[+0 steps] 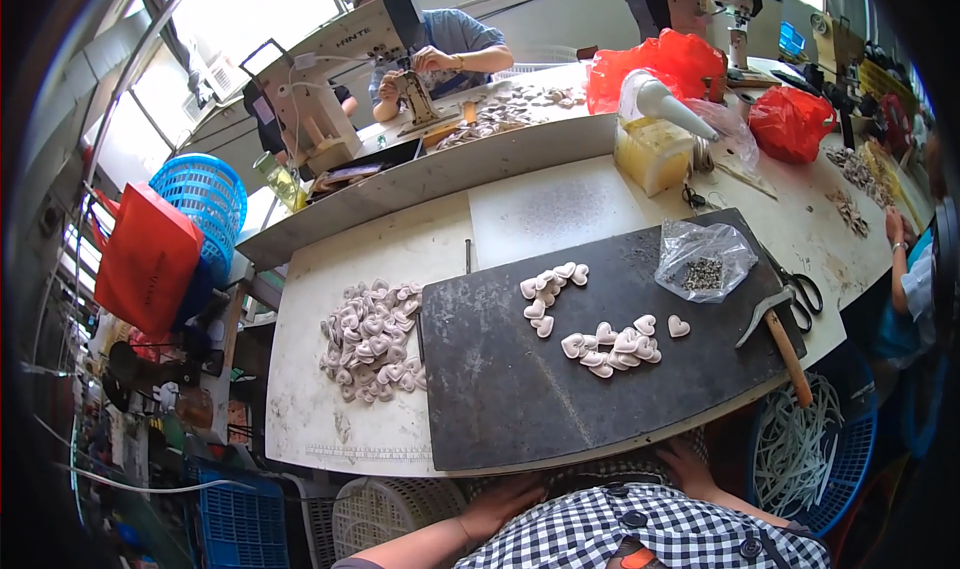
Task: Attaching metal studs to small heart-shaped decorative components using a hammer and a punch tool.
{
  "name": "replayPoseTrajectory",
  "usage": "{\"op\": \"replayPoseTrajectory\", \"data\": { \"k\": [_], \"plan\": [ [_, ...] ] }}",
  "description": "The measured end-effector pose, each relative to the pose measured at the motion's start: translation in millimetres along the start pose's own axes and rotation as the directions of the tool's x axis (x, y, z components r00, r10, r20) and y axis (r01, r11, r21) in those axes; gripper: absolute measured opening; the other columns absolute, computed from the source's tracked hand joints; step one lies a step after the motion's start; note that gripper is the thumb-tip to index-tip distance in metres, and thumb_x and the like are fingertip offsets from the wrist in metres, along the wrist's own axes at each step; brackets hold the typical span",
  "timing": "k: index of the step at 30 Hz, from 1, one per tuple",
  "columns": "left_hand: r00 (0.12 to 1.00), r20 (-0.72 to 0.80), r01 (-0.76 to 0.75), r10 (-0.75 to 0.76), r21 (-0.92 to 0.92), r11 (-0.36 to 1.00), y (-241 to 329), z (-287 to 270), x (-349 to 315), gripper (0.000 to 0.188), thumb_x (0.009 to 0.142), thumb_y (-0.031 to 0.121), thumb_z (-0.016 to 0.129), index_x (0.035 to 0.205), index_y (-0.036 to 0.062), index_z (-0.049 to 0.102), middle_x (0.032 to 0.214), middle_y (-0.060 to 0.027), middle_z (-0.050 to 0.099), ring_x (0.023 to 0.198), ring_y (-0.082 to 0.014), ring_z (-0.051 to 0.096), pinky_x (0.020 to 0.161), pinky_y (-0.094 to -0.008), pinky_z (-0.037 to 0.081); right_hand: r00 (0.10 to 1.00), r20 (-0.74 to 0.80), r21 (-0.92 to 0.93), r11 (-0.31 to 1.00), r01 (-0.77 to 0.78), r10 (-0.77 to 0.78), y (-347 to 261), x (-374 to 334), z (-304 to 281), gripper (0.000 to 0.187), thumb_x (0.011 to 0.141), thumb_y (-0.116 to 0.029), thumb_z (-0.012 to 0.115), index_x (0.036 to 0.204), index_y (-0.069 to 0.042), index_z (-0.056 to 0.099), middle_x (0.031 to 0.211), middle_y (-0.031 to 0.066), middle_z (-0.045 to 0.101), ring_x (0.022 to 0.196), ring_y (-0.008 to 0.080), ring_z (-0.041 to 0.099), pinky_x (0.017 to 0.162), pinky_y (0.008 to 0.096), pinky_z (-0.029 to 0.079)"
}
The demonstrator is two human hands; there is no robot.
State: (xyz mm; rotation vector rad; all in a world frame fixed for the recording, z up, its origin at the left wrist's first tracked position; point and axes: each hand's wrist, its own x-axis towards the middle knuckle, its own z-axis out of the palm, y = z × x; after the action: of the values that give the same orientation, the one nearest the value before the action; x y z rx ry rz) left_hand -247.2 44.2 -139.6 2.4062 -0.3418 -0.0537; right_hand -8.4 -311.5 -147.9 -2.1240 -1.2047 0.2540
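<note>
My left hand (505,501) lies on the checked cloth over my lap, just below the table's front edge, fingers stretched out and holding nothing visible. My right hand (688,469) rests on my lap too, farther right, its fingers apart and partly shaded under the edge. Above them on the table is a black board (510,389). Padded heart-shaped pieces lie on it in a curved row (541,299) and a small cluster (612,349), with a single heart (679,326) beside it. A larger pile of hearts (370,339) sits left of the board.
On the board's right are a clear bag of small metal bits (703,274) and a wooden-handled hammer (785,354), with black scissors (803,294) alongside. A blue basket of white strips (800,449) stands right. Across the partition, a person (455,49) works at a machine (330,79).
</note>
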Motion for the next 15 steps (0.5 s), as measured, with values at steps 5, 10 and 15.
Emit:
{"op": "replayPoseTrajectory", "data": {
  "k": [5, 10, 15],
  "plan": [
    [0.945, -0.018, 0.320, -0.326, -0.147, 0.936, -24, 28, 2, 0.060, 0.087, 0.014, 0.051, 0.147, 0.0103, 0.046, 0.143, -0.0260, 0.050, 0.133, -0.0441, 0.047, 0.113, -0.0501, 0.036, 0.993, 0.108, -0.048, 0.998, 0.044, -0.038, 3, 34, 0, 0.046, 0.078, -0.013, 0.058, 0.123, -0.006, 0.064, 0.128, 0.0224, 0.060, 0.124, 0.0430, 0.052, 0.107, 0.0520, 0.038],
    [0.936, -0.105, 0.341, -0.335, 0.046, 0.939, -6, -4, 62, 0.050, 0.093, 0.024, 0.051, 0.141, 0.0099, 0.052, 0.137, -0.0261, 0.056, 0.127, -0.0444, 0.052, 0.108, -0.0493, 0.041, 0.971, 0.125, -0.192, 0.965, -0.180, 0.206, 33, 49, 17, 0.050, 0.085, -0.025, 0.062, 0.132, -0.007, 0.058, 0.138, 0.0270, 0.051, 0.128, 0.0456, 0.047, 0.109, 0.0499, 0.038],
    [0.903, -0.113, 0.419, -0.415, 0.019, 0.908, -9, -24, 110, 0.050, 0.094, 0.027, 0.051, 0.140, 0.0098, 0.053, 0.137, -0.0257, 0.055, 0.127, -0.0436, 0.052, 0.108, -0.0488, 0.041, 0.972, 0.136, -0.184, 0.969, -0.164, 0.191, 47, 63, 28, 0.049, 0.086, -0.025, 0.062, 0.131, -0.007, 0.058, 0.137, 0.0271, 0.052, 0.128, 0.0454, 0.047, 0.109, 0.0498, 0.038]
  ]
}}
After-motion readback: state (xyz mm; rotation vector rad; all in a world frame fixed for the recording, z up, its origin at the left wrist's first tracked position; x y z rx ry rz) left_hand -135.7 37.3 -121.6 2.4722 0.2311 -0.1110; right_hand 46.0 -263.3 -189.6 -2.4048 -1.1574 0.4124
